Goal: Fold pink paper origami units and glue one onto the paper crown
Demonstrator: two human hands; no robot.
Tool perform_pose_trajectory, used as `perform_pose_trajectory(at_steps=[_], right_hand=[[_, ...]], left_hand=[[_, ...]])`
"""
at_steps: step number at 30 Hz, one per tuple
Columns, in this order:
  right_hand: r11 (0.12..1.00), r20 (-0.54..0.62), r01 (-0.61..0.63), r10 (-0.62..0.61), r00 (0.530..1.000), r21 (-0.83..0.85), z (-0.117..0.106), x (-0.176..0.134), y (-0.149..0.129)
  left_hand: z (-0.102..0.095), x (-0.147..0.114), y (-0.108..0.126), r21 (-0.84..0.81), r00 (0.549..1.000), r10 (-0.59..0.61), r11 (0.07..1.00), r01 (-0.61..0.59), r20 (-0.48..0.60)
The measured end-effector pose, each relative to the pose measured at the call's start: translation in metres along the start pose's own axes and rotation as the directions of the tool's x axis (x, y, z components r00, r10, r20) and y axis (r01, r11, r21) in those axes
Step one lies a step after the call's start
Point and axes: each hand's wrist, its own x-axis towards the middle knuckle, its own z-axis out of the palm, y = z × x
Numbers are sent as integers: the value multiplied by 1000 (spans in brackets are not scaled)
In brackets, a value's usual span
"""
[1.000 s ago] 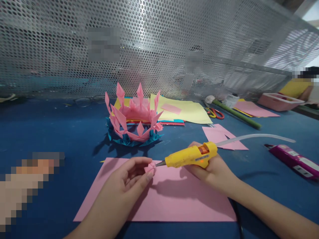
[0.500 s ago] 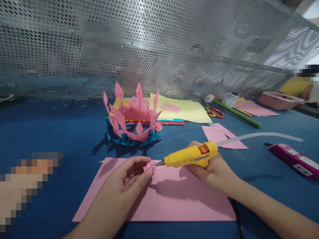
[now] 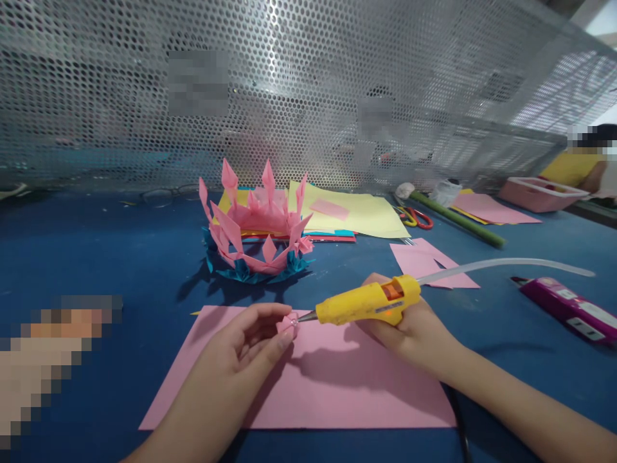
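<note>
1. Currently, left hand [image 3: 236, 347] pinches a small folded pink paper piece [image 3: 286, 324] between thumb and fingertips; piece held over the near pink sheet [image 3: 337, 395]; a glossy spot shows on its right side.
2. Right hand [image 3: 417, 334] wrapped round a yellow glue gun [image 3: 359, 305]; nozzle points left at the glossy spot, touching or all but, cannot tell which; clear glue stick [image 3: 486, 262] juts from the rear; small orange light lit on the body.
3. Beyond the hands, a pink paper crown [image 3: 265, 222] stands upright on the blue table [image 3: 110, 251], pointed tips up; dark blue paper folds [image 3: 248, 273] ring its base; pale yellow sheet [image 3: 369, 215] behind, to the right.
4. Farther right: scissors [image 3: 422, 218]; green stick [image 3: 463, 220], white at one end; cut pink sheet [image 3: 419, 260]; purple tool [image 3: 563, 308], lying well apart from the gun.
</note>
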Motion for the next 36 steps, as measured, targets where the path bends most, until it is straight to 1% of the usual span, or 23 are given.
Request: perform_pose_trajectory(at_steps=[5, 8, 12, 17, 21, 24, 27, 29, 33, 36], right_hand=[[1000, -12, -2, 2, 1000, -28, 2, -1, 2], [999, -34, -5, 4, 999, -35, 3, -1, 2], [999, -55, -26, 24, 998, -37, 2, -2, 2], [999, -69, -49, 48, 997, -17, 2, -3, 2], [998, -71, -56, 56, 996, -2, 2, -4, 1], [998, -81, -57, 57, 995, -1, 2, -5, 1], [999, -92, -35, 34, 995, -4, 2, -6, 0], [1000, -98, -4, 4, 995, -5, 2, -6, -2], [998, -122, 58, -60, 991, -12, 2, -6, -5], [997, -143, 73, -76, 987, -25, 1, -6, -5]], left_hand=[[-1, -1, -1, -27, 1000, -22, 999, 22, 13], [-4, -3, -1, -56, 997, -62, 996, 64, 42], [-6, -4, 0, -49, 994, -99, 994, 102, 52], [-6, -3, 1, -28, 994, -83, 996, 85, 65], [-7, -2, -1, -15, 996, -46, 999, 47, 76], [-9, -3, -6, -10, 993, -12, 1000, 13, 117], [-9, -6, -10, -66, 990, -41, 997, 50, 134], [-8, -7, -12, -126, 991, -56, 989, 71, 120], [-6, -7, -13, -196, 993, -38, 979, 60, 111], [-6, -6, -14, -220, 992, -32, 974, 58, 123]])
